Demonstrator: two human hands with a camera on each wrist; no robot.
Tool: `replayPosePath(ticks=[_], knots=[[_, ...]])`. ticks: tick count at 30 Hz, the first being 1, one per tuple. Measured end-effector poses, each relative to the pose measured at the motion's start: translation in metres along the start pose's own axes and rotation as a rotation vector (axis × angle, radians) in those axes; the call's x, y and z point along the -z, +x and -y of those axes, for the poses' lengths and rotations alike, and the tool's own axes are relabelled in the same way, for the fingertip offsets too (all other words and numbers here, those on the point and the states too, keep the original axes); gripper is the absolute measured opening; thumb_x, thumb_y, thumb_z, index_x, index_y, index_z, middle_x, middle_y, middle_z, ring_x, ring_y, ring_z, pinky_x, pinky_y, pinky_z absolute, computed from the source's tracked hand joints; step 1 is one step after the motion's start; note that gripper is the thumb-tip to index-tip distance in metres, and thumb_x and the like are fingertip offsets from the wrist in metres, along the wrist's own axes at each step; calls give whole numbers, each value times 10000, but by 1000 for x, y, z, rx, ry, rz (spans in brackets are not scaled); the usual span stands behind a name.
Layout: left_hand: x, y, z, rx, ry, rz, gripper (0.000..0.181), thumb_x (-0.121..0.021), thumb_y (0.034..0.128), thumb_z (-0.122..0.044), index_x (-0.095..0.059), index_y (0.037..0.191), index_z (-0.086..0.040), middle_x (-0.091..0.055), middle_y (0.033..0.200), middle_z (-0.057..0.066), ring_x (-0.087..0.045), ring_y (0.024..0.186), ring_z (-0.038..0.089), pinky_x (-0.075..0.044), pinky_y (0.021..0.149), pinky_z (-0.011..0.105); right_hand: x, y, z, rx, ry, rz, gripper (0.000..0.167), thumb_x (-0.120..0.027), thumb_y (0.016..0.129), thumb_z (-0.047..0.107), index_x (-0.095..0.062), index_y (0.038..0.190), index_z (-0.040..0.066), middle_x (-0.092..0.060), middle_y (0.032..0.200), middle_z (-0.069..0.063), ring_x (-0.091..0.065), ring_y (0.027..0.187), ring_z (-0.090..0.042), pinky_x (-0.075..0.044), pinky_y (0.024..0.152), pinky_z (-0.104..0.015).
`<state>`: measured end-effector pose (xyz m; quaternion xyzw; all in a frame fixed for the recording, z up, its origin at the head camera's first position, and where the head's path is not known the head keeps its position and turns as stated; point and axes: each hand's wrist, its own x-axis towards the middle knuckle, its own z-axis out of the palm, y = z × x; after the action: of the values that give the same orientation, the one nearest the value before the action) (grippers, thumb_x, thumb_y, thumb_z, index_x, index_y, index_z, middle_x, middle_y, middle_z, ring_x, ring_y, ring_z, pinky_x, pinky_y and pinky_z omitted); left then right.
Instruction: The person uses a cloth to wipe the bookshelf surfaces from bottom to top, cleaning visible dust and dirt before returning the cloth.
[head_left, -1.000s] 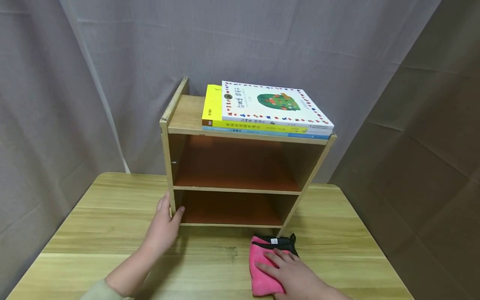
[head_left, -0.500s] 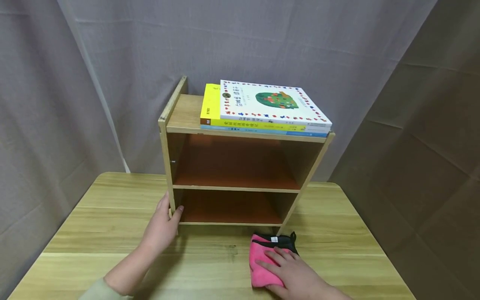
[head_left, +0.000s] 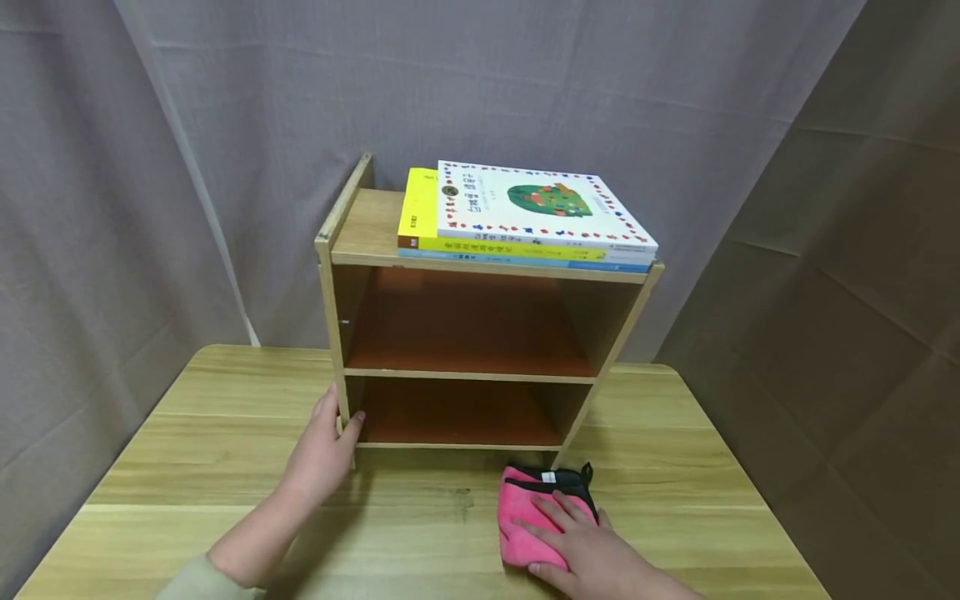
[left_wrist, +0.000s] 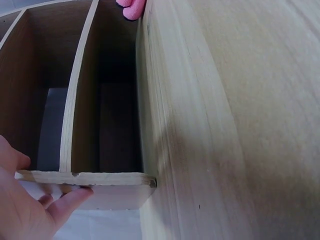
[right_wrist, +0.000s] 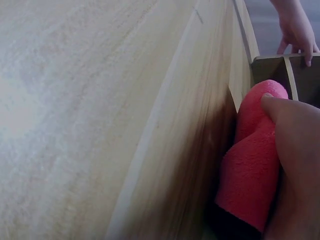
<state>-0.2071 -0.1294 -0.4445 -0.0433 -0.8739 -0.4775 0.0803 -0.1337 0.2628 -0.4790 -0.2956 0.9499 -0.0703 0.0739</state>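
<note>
A small wooden shelf unit [head_left: 468, 377] with open compartments stands on the wooden table. My left hand [head_left: 322, 454] grips its left side panel low down, the thumb inside the lower compartment and the other fingers outside. In the left wrist view this hand [left_wrist: 30, 200] holds the panel's edge. My right hand [head_left: 592, 546] rests with spread, fairly straight fingers on a folded pink cloth with black trim [head_left: 517, 533]. The cloth lies on the table just before the unit's right front foot. In the right wrist view the thumb presses on the pink cloth [right_wrist: 252, 170].
Several books [head_left: 547, 208] lie stacked on the unit's top, a white-covered one uppermost, with yellow and blue spines below. The table [head_left: 232, 400] reaches out on both sides of the unit. Grey curtains [head_left: 480, 83] hang behind it, and a brownish one [head_left: 862, 292] at the right.
The near edge of the pink cloth has drawn in toward the unit, and my right hand's thumb now shows beside it. My left hand keeps its hold. The view has shifted slightly.
</note>
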Motion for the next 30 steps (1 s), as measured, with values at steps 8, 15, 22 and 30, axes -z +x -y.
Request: replayPosePath(ticks=[8,15,22,30], knots=[[7,-2,1,35,-4,67,729,-481,1049,-311,-21,1605,-212,-134,1625,193,-309,1400,447,-301,1088,618,1,3,-4,29,5,-28,579,-413,945,696,-536,1419,385,-439,1514,-65,-380,1357,-401,-448,868,-685],[10,-2,0,14,4,69,702,-497,1046,-285,-74,1605,-253,-207,1603,193,-343,1381,449,-343,1063,622,-1,6,-5,72,-18,-129,495,-447,948,666,-688,1248,356,-542,1398,-39,-459,1264,-340,-503,823,-594],[9,-1,4,2,6,70,722,-500,1042,-278,-47,1605,-267,-198,1604,202,-344,1377,458,-350,1052,627,-5,10,-8,118,-26,-217,302,-574,955,545,-759,1056,330,-595,1326,-22,-521,1173,-276,-503,901,-485],[9,0,5,8,13,86,734,-492,1045,-301,-25,1605,-222,-173,1612,200,-320,1393,450,-322,1074,619,-6,11,-12,167,-27,-318,186,-763,862,330,-771,1040,277,-633,1258,1,-556,1116,-219,-512,905,-398]])
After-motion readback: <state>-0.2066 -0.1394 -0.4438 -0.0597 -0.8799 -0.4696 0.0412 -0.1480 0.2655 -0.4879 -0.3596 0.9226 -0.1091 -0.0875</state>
